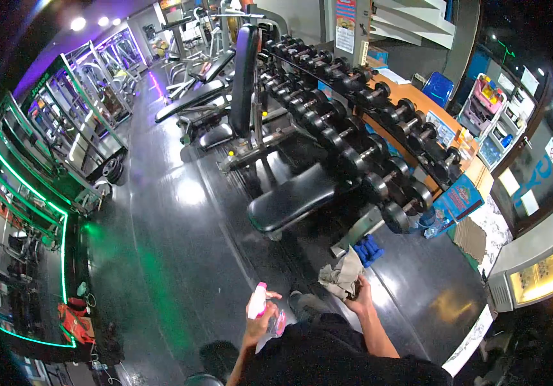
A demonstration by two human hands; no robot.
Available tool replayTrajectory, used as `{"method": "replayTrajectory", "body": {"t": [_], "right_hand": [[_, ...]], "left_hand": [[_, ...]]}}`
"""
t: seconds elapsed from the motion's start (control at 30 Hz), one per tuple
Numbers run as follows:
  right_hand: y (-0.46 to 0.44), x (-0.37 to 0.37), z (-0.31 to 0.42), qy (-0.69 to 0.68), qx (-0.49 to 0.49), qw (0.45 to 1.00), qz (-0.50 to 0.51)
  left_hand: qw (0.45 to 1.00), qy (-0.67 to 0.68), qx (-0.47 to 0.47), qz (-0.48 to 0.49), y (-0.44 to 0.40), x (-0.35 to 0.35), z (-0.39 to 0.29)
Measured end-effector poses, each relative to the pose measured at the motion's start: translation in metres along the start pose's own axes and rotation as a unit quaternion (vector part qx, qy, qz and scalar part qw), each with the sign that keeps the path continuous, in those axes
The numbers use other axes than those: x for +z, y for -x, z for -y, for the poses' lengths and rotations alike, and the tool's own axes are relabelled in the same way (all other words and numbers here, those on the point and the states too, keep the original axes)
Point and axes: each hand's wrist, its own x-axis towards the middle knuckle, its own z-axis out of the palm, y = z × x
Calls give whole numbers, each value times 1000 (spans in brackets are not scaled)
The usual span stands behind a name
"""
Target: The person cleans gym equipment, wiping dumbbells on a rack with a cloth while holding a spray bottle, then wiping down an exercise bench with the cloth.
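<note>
My left hand [262, 321] is wrapped round a spray bottle [258, 300] with a white and pink head, low in the middle of the head view. To its right, my right hand [360, 300] holds a crumpled grey-beige cloth [342, 276], which hangs from the fingers. Beyond both hands lies the black padded seat of a bench [299, 196], touched by neither hand. Small blue dumbbells [370, 250] rest on the floor just past the cloth.
A long rack of black dumbbells [360, 152] runs along the right, beside an orange-brown counter [411, 96]. An upright bench [244, 83] stands ahead. Mirrors with green light strips [64, 257] line the left. A lit glass-fronted cabinet [537, 280] is at the right.
</note>
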Motion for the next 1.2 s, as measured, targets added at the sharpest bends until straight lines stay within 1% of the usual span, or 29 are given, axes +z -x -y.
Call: {"method": "replayTrajectory", "body": {"t": [0.03,0.07,0.13,0.17,0.2,0.27,0.33,0.4,0.43,0.47,0.53,0.6,0.63,0.67,0.73,0.77,0.8,0.87,0.9,0.93,1.0,1.03,1.07,1.13,1.17,1.2], "right_hand": [[-12,15,1,-3,-24,1000,7],[-18,40,2,-7,-22,1000,12],[-40,90,8,-18,-60,991,115],[-55,98,11,-11,-54,996,70],[-71,102,13,-14,-55,996,69],[-112,113,20,24,-67,995,65],[-144,128,28,6,-51,995,80],[-159,144,34,43,-43,998,36],[-160,151,39,47,-18,998,46],[-167,149,41,49,-16,998,35],[-184,146,44,78,-60,995,27],[-185,152,41,77,-67,995,12],[-187,152,39,67,-76,995,-5],[-189,153,38,57,-87,994,-23],[-193,144,32,46,-100,992,-53],[-195,140,27,36,-115,990,-69],[-200,141,19,24,-130,988,-83],[-207,157,5,-30,-144,985,-88],[-214,160,-2,-40,-160,980,-113],[-220,163,-13,-48,-175,973,-141],[-236,173,-34,-96,-195,965,-149],[-239,188,-45,-106,-197,955,-195],[-249,198,-58,-106,-221,949,-200],[-260,223,-83,-144,-199,938,-246],[-265,234,-96,-161,-198,929,-267],[-270,232,-109,-155,-194,931,-267]], "left_hand": [[1000,11,-5,4,-14,-6,-1],[1000,4,-2,5,-28,-10,-2],[1000,-18,-4,6,-63,-20,-8],[1000,-23,-3,9,-80,-26,-12],[999,-39,-14,15,-96,-32,-14],[997,-67,-30,24,-133,-40,-17],[998,-50,-30,6,-171,-44,-19],[986,-167,9,13,-208,-56,-6],[987,-161,-28,6,-225,-64,0],[983,-178,-47,-6,-241,-70,6],[973,-227,-48,-16,-272,-91,18],[956,-291,-45,-14,-300,-117,37],[948,-317,-9,-9,-313,-130,45],[949,-313,-17,-3,-325,-143,54],[951,-296,-70,50,-351,-166,64],[948,-284,-127,60,-362,-177,70],[947,-284,-136,70,-373,-186,75],[945,-288,-116,104,-402,-206,90],[930,-329,-96,130,-418,-218,97],[927,-329,-104,145,-431,-229,97],[915,-340,-155,150,-457,-239,101],[901,-365,-177,156,-470,-247,107],[898,-361,-183,174,-481,-259,123],[877,-422,-74,217,-500,-283,153],[866,-426,-97,242,-510,-291,162],[863,-422,-105,256,-518,-295,171]]}}
